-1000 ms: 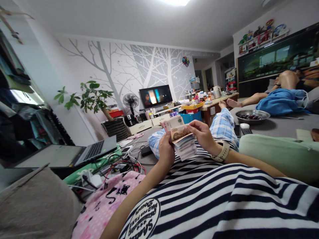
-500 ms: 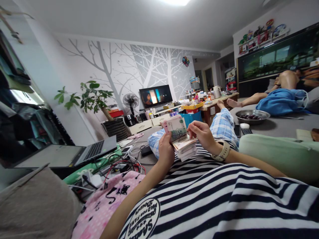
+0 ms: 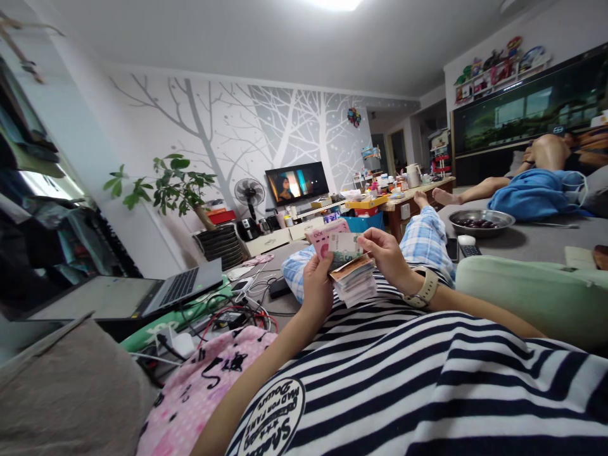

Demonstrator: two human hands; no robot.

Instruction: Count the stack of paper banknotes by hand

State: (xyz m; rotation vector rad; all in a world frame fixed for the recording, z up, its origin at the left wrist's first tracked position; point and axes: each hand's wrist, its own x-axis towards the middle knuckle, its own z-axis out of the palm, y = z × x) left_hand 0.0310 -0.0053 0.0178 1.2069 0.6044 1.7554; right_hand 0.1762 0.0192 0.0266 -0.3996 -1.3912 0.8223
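Note:
I lie back in a striped shirt and hold a thick stack of banknotes (image 3: pixel 354 278) over my lap. My left hand (image 3: pixel 317 288) grips the stack from its left side, thumb on the notes folded up at the top. My right hand (image 3: pixel 387 253), a pale watch on its wrist, pinches the top edge of a green note (image 3: pixel 342 246) that stands up in front of a pink one (image 3: pixel 323 237). Both hands are closed on the notes.
An open laptop (image 3: pixel 142 294) and tangled cables (image 3: pixel 232 310) lie at my left. A metal bowl (image 3: pixel 481 221), a mouse and a remote sit at right. Another person's legs (image 3: pixel 494 183) lie at the far right. A TV (image 3: pixel 296 182), fan and plant stand by the wall.
The note at the top of the stack changed from brown to green as my right hand flipped notes up toward my left thumb. A pink note now shows behind. Both arms stayed in place.

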